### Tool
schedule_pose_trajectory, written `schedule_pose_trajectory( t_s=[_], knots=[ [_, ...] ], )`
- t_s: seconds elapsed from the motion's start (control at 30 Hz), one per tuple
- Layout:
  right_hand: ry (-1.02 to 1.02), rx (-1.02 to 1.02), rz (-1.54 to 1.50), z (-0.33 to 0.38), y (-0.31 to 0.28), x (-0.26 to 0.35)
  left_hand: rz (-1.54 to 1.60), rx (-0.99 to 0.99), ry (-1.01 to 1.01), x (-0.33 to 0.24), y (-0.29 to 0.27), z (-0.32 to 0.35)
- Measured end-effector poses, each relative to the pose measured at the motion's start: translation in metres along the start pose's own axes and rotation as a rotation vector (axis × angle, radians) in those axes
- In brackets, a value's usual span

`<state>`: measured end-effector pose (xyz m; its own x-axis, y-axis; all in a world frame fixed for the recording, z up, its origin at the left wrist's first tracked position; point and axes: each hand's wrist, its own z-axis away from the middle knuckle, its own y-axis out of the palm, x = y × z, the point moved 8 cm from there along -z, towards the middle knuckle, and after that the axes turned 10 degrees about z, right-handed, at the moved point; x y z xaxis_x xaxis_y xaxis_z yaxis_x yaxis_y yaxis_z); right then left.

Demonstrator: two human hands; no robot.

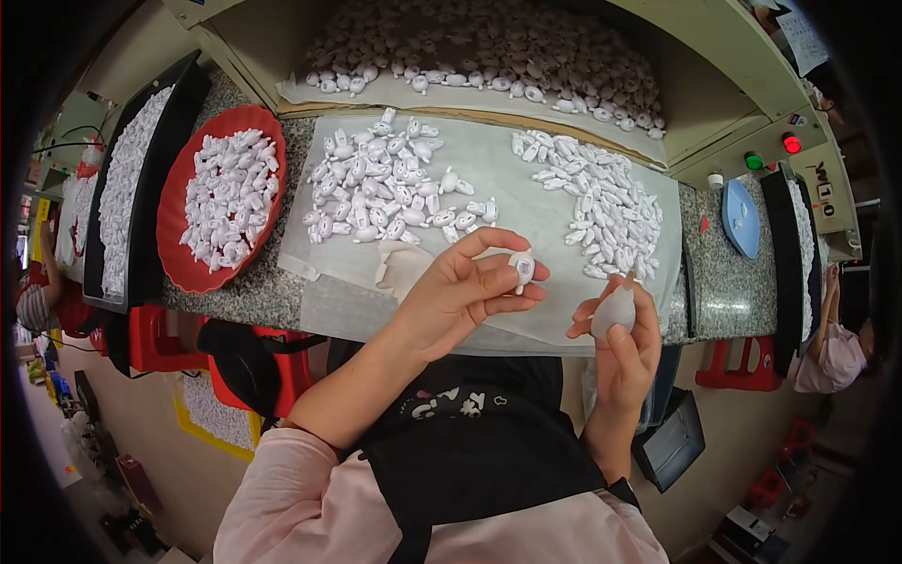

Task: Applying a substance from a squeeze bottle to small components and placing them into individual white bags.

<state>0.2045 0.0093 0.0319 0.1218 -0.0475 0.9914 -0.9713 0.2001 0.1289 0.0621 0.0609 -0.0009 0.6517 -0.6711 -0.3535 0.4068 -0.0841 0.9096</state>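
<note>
Between the thumb and fingers of my left hand point(470, 287) is a small white plastic figurine point(523, 267) with a dark square mark on it. My right hand point(628, 343) is closed round a smooth, pale egg-shaped piece point(615, 313) with a narrow upper end; its exact kind is not clear. Both hands are over the near edge of a paper-covered bench point(479, 169). Beyond my left hand lies a loose pile of white figurines point(381, 179) with dark face marks. Past my right hand, a second pile of white pieces point(611, 202) spreads along the paper's right side.
A red scalloped tray point(169, 226) of white pieces stands at left, beside a long black tray point(94, 273). An open cabinet point(695, 103) full of figurines rises behind the paper. A light blue dish point(740, 221) lies at right. Other people sit at both sides.
</note>
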Motion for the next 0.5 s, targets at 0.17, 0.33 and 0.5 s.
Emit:
schedule_pose_trajectory(
  t_s=[0.17, 0.33, 0.5],
  knots=[
    [-0.06, -0.08, 0.022, 0.005, -0.012, 0.009, -0.094, 0.091, 0.078, 0.002, 0.002, 0.002],
    [-0.16, -0.17, -0.208, -0.003, -0.021, 0.011, -0.186, 0.076, 0.092, 0.001, 0.006, 0.003],
    [-0.115, -0.193, -0.244, -0.003, -0.019, 0.005, -0.149, -0.013, 0.091, 0.001, 0.002, 0.0]
  ],
)
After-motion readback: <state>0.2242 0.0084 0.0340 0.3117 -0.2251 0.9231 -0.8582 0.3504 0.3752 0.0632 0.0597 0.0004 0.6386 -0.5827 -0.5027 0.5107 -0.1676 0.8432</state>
